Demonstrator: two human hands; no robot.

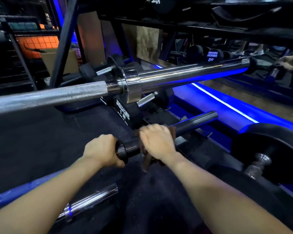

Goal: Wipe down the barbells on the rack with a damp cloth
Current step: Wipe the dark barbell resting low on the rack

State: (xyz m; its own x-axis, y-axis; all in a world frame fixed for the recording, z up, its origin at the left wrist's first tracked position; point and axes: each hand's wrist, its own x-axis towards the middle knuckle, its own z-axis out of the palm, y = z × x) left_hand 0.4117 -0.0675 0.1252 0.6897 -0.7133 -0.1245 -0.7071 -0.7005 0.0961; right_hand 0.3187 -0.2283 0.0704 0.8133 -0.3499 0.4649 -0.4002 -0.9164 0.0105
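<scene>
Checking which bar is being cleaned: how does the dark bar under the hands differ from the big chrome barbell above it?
The dark bar is gripped by the left hand, and the right hand holds a brown cloth around it; the chrome barbell is untouched. The dark bar is near-black and smooth; the chrome barbell is bright, with a knurled shaft. The dark bar sits lower and nearer. Both run toward the upper right.

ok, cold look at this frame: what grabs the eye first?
The long chrome barbell crossing the upper middle, its knurled shaft running out to the left edge, with blue strip lighting glowing along the floor behind it. Below, near centre, the left hand grips the end of a dark barbell while the right hand wraps a brown cloth round its sleeve.
</scene>
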